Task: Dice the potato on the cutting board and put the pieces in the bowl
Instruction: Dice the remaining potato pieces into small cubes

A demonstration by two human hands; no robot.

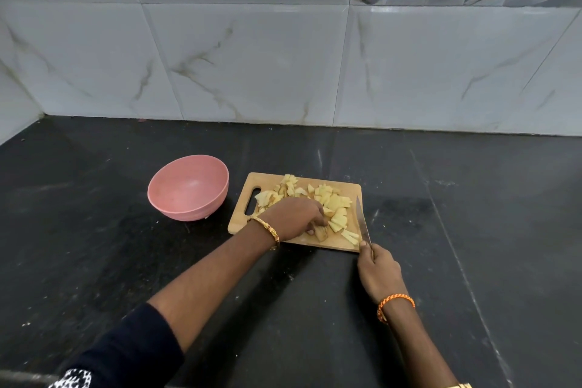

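A wooden cutting board [248, 224] lies on the black counter with a heap of yellow potato pieces [333, 203] across its far and right parts. My left hand [294, 217] grips a remaining potato chunk [322, 233] near the board's front edge. My right hand [379, 271] holds a knife [362, 219] by its handle, the blade lying along the board's right edge, just right of the pieces. A pink bowl [163, 198] stands left of the board; nothing shows inside it.
The black stone counter [126, 261] stretches wide to the left, right and front. A tiled wall [252, 66] closes the back, and a side wall meets it at the far left corner.
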